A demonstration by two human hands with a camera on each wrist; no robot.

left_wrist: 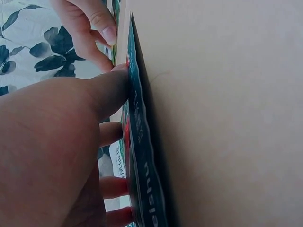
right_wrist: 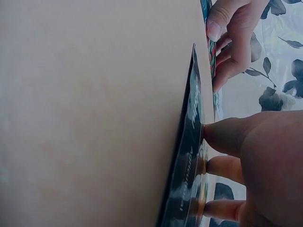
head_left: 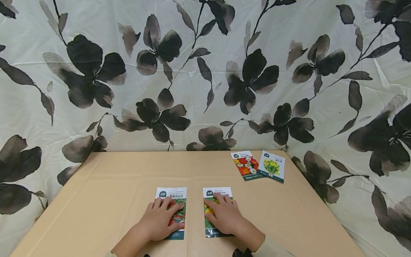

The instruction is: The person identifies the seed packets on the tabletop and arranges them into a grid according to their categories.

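Note:
In the head view, a seed packet with red flowers lies flat on the table under my left hand. My fingers are spread over its front, and the thumb touches it near the dark lower band. To the right, my right hand rests on a seed packet with yellow flowers, fingers apart and covering much of its picture. The left wrist view shows fingertips pressing the left packet's face, its lower edge slightly raised. In the right wrist view, fingertips touch the other packet, whose lower edge also lifts a little.
Two more seed packets, one with red and white flowers and one with a yellow-flowered plant, overlap at the table's back right corner. The tan table ends at a floral curtain.

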